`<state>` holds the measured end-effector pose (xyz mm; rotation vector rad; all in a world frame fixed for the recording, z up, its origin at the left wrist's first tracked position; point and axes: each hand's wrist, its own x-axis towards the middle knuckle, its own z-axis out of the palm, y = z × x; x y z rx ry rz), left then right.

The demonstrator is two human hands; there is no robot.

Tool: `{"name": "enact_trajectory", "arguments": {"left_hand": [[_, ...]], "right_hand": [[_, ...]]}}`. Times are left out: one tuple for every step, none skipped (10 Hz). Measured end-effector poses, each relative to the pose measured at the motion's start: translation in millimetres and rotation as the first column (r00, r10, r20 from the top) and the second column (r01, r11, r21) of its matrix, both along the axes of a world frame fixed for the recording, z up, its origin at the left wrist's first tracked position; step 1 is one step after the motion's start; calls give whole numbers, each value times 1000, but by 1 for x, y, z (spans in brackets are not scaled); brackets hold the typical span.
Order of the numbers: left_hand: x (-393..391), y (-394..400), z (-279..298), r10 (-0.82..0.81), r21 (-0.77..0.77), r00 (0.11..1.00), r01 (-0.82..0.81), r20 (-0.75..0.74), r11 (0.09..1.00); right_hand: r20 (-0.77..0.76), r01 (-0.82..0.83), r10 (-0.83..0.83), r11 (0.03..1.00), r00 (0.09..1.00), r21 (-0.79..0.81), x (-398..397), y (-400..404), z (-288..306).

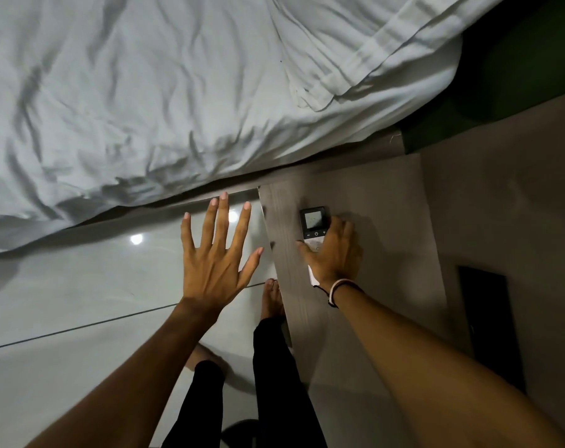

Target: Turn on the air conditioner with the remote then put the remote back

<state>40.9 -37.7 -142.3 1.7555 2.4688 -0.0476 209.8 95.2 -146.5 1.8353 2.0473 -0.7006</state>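
Note:
A white remote [313, 226] with a dark screen end lies on a grey wooden bedside table [371, 202]. My right hand [334, 253] rests over the remote's lower half, thumb on its left side and fingers curled round its right side; the screen end and the power button stay visible. My left hand [218, 253] hovers over the tiled floor to the left of the table, palm down, fingers spread, holding nothing. No air conditioner is in view.
A bed with a crumpled white sheet [177, 92] fills the upper left, close to the table's far edge. Glossy pale floor tiles [80, 286] lie below. My legs and bare feet [273, 302] stand by the table's left edge. A dark opening [488, 318] shows at right.

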Motion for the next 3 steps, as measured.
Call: {"name": "enact_trajectory", "arguments": {"left_hand": [[-13, 7, 19, 8, 33, 998, -6, -57, 999], [-35, 14, 54, 25, 57, 997, -21, -78, 998], [-61, 23, 107, 73, 110, 989, -59, -128, 992]], "right_hand": [[-39, -143, 146, 987, 989, 77, -7, 4, 25], [-139, -278, 299, 948, 944, 154, -22, 14, 60], [-202, -361, 439, 872, 875, 330, -50, 26, 111]]}}
